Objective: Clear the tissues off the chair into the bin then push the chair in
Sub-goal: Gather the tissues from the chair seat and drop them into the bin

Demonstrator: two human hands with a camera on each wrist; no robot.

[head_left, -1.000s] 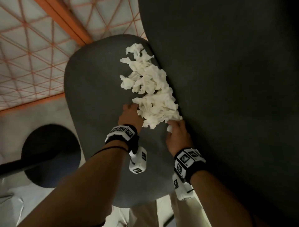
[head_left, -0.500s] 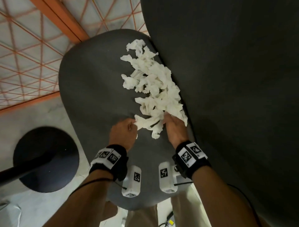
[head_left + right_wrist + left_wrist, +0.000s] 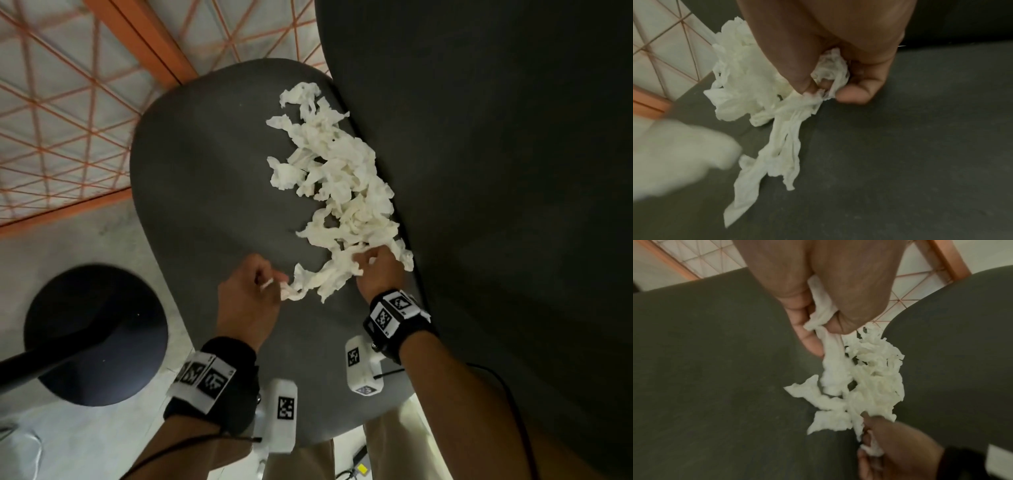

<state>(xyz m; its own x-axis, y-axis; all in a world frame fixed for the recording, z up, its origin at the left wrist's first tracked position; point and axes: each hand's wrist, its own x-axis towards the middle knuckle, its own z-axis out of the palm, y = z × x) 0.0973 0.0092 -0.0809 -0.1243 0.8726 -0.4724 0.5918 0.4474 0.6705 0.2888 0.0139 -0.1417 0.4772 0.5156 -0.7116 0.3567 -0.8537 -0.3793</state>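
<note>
A heap of crumpled white tissues [image 3: 339, 185] lies on the dark grey chair seat [image 3: 205, 178], along the foot of the backrest [image 3: 496, 171]. My left hand [image 3: 253, 294] pinches the near end of a tissue strip [image 3: 824, 318] between thumb and fingers. My right hand [image 3: 376, 270] grips a bunch of tissue [image 3: 830, 71] at the near end of the heap, beside the backrest. A stretched strip of tissue [image 3: 315, 277] links the two hands just above the seat.
A round black base with a dark pole [image 3: 96, 335] stands on the pale floor at the left. An orange-framed grid panel [image 3: 68, 102] lies beyond the seat's far edge. My legs in beige trousers [image 3: 394, 445] are against the seat's near edge. No bin shows.
Both hands have drawn back toward me and apart with tissue in them, stretching a strip between them. The left hand has closed on its end.
</note>
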